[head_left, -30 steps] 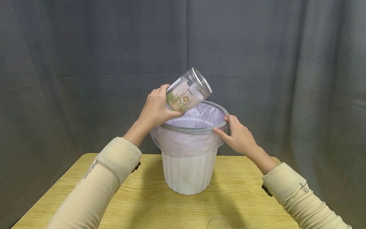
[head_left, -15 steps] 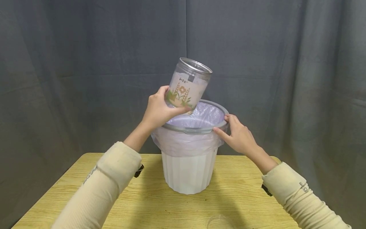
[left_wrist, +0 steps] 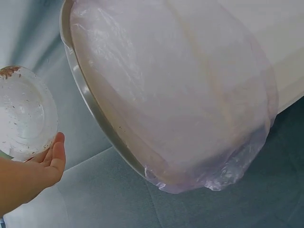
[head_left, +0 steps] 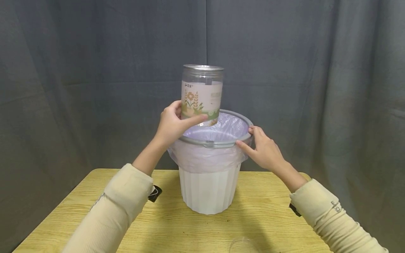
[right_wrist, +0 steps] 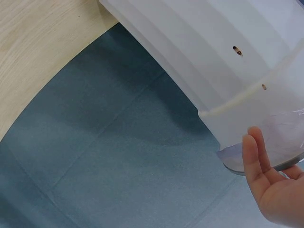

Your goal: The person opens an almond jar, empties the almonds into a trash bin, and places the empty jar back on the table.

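My left hand (head_left: 174, 123) grips a clear plastic jar (head_left: 204, 96) near its base, thumb across the front. The jar stands nearly upright above the trash can's opening, with a metal ring round its top and a flower-printed label. In the left wrist view, reddish-brown crumbs cling inside the jar's bottom (left_wrist: 26, 114). A white fluted trash can (head_left: 209, 191) is lined with a thin purple bag (head_left: 205, 158), held under a grey rim ring (head_left: 218, 144). My right hand (head_left: 265, 149) holds that rim on the right, thumb in front and fingers along the outside in the right wrist view.
The can stands on a yellow wood-grain table (head_left: 139, 225). Near the front edge lies a clear round lid (head_left: 243, 245), partly cut off by the frame. A few dark specks dot the tabletop. Behind the table hangs a grey curtain (head_left: 284, 70).
The jar has turned from tilted rightward over the can to nearly upright, and has shifted slightly left with my left hand. My right hand stays on the rim.
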{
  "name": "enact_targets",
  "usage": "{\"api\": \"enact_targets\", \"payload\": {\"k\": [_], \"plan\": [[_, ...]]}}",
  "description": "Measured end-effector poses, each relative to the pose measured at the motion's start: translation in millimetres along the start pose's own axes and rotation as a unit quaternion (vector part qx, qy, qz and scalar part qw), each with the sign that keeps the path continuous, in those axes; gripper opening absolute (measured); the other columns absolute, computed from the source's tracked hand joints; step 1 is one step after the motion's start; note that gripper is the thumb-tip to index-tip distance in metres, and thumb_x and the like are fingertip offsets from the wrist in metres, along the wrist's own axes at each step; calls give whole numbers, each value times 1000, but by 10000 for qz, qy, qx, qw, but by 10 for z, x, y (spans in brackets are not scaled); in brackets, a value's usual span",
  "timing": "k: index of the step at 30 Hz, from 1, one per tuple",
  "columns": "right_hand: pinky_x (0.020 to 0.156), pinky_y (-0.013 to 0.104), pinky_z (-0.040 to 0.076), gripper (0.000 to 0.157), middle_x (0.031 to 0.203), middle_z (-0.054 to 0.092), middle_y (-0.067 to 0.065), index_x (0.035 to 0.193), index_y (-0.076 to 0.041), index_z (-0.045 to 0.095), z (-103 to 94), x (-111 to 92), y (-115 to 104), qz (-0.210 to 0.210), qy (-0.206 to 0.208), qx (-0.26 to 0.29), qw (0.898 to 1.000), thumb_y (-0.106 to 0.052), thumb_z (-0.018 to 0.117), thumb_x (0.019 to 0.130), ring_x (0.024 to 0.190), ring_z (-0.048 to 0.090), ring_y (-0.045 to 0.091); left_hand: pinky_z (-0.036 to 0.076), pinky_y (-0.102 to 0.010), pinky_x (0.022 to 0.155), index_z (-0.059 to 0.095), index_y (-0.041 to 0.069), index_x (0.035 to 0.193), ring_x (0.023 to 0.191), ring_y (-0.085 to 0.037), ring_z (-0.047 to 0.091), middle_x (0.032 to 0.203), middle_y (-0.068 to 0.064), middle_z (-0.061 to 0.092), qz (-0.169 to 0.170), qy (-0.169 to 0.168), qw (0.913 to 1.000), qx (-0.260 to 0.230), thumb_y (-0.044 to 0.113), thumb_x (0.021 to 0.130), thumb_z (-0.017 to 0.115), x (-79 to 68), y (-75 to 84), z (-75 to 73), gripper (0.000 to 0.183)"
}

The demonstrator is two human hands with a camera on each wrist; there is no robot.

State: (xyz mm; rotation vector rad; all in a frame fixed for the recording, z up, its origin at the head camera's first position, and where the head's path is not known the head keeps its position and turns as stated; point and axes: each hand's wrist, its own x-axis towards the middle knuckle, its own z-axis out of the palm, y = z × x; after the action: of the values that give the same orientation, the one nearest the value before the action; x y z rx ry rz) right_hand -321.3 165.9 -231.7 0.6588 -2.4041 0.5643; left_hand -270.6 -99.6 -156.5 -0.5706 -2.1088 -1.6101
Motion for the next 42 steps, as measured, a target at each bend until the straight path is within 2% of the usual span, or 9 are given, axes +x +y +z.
{"api": "enact_targets", "payload": {"k": [10, 24, 27, 30, 34, 37, 42], "plan": [[77, 48, 44, 70, 125, 45, 19, 128, 6, 34, -12, 4, -7, 14, -17, 11, 10000, -50, 47, 87, 99, 53, 37, 45, -33, 81, 45, 3, 123, 92, -19, 59, 106, -8, 60, -20, -126, 9991, -415, 24, 74, 72, -62, -41, -58, 60], [79, 48, 43, 71, 126, 43, 20, 129, 5, 33, -10, -12, -8, 29, -76, 29, 10000, -50, 46, 87, 100, 52, 36, 44, -33, 83, 48, -1, 119, 91, -20, 58, 105, -14, 59, 4, -227, 9958, -885, 13, 77, 67, -111, -140, -69, 48], [79, 48, 43, 70, 126, 44, 20, 129, 5, 33, -7, -11, -2, 41, -67, 39, 10000, -49, 46, 87, 100, 52, 36, 42, -34, 85, 48, -3, 120, 92, -19, 57, 105, -14, 58, 127, -303, 9932, -1116, 14, 79, 62, -115, -180, -67, 46], [78, 48, 43, 70, 126, 44, 20, 129, 5, 33, 0, -9, 5, 40, -52, 34, 10000, -49, 46, 87, 99, 53, 36, 41, -34, 86, 48, -6, 118, 91, -18, 55, 103, -12, 59, 387, -418, 9891, -1359, 19, 78, 56, -126, -221, -61, 48], [77, 48, 44, 70, 126, 44, 20, 129, 5, 33, 4, -12, 3, 37, -58, 27, 10000, -50, 46, 87, 98, 53, 36, 41, -33, 86, 46, -10, 116, 89, -15, 55, 98, -4, 60, 669, -658, 9773, -1900, 27, 75, 51, -136, -280, -38, 55], [77, 48, 44, 71, 126, 43, 20, 129, 5, 33, 5, -13, 1, 35, -68, 31, 10000, -50, 46, 87, 98, 53, 36, 41, -30, 86, 44, -11, 115, 88, -13, 55, 94, 0, 59, 808, -842, 9622, -2460, 29, 75, 50, -138, -319, -16, 57], [77, 47, 44, 71, 126, 44, 19, 129, 5, 34, 6, -5, 3, 38, -29, 23, 10000, -50, 47, 87, 98, 53, 36, 38, -28, 86, 46, 3, 113, 90, -11, 52, 96, 3, 57, 927, -1161, 9363, -3181, 34, 74, 52, -137, -376, 27, 51]]}}
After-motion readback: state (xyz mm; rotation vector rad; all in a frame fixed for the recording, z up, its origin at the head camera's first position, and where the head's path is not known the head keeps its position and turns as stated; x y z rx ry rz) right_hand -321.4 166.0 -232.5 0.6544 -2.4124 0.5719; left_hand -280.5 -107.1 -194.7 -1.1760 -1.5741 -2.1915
